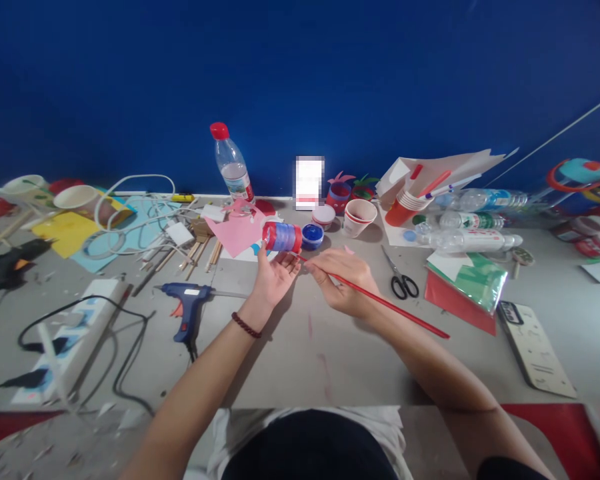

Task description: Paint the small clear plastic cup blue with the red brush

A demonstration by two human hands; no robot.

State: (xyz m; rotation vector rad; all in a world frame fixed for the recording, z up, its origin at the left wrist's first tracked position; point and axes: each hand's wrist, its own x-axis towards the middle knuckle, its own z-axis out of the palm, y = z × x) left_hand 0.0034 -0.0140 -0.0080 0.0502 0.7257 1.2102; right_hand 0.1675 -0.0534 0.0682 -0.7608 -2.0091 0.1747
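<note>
A small cylinder painted red and blue lies on its side in my left hand, with the thumb against its near edge and the fingers stretched beneath it. In a pinch, my right hand grips a red paintbrush. The brush tip reaches toward the cylinder's lower right edge; whether they touch, I cannot tell. Just right of the cylinder stands an open jar of blue paint. Its neighbour is a white lid or tub, and a paper cup stands farther right.
Black-handled scissors lie right of my right hand. A blue hot glue gun and power strip are on the left. Behind, a water bottle stands by the blue wall. Several bottles, cups and a phone occupy the right.
</note>
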